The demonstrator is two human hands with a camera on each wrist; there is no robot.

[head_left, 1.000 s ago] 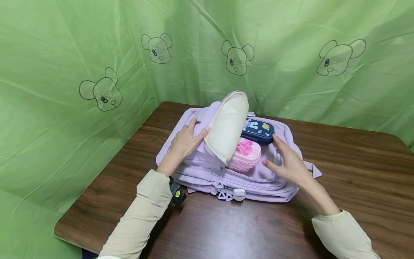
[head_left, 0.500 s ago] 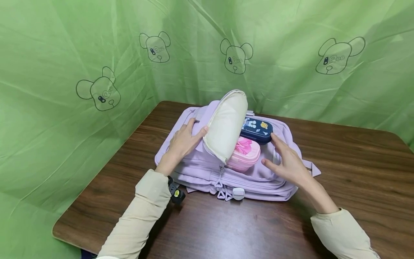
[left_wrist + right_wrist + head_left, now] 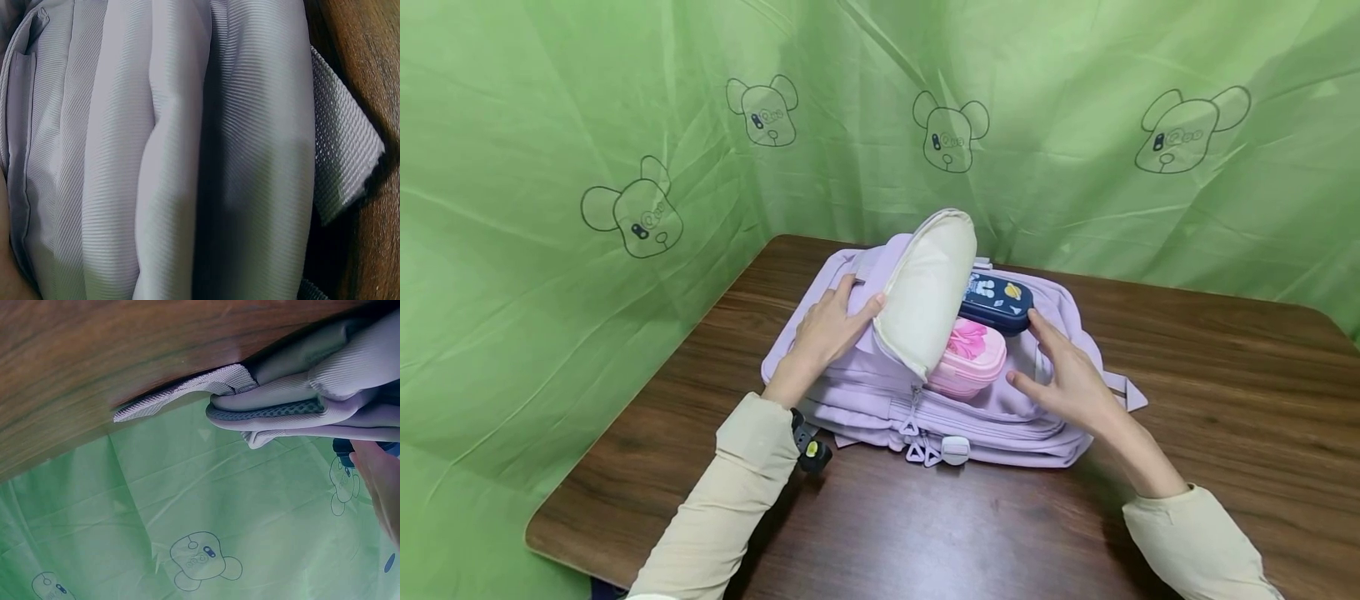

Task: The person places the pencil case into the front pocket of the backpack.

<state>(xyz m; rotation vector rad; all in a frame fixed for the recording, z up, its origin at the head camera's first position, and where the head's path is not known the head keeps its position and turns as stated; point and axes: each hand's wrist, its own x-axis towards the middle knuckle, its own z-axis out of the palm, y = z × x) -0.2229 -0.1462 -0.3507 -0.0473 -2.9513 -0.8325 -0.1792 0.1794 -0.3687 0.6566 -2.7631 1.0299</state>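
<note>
A lavender backpack (image 3: 850, 392) lies flat on the table, its front pocket unzipped. My left hand (image 3: 827, 329) holds the pocket's flap (image 3: 928, 292) folded back, thumb near its edge, the cream lining showing. Inside the pocket rest two hard pencil cases, partly hidden behind the flap. One is navy (image 3: 1000, 304) with an astronaut and a planet; the pink one (image 3: 967, 358), with a flower print, sits nearer. My right hand (image 3: 1071, 375) has its fingertips at the navy case's right end, thumb held apart. In the right wrist view, fingers (image 3: 378, 481) reach the navy case (image 3: 342, 450).
Triangular zipper pulls (image 3: 913, 450) and a pale buckle (image 3: 955, 450) hang at the backpack's front edge. A strap end (image 3: 1126, 392) sticks out on its right. The brown wooden table (image 3: 1225, 400) extends to both sides, with a green printed curtain (image 3: 1037, 167) behind.
</note>
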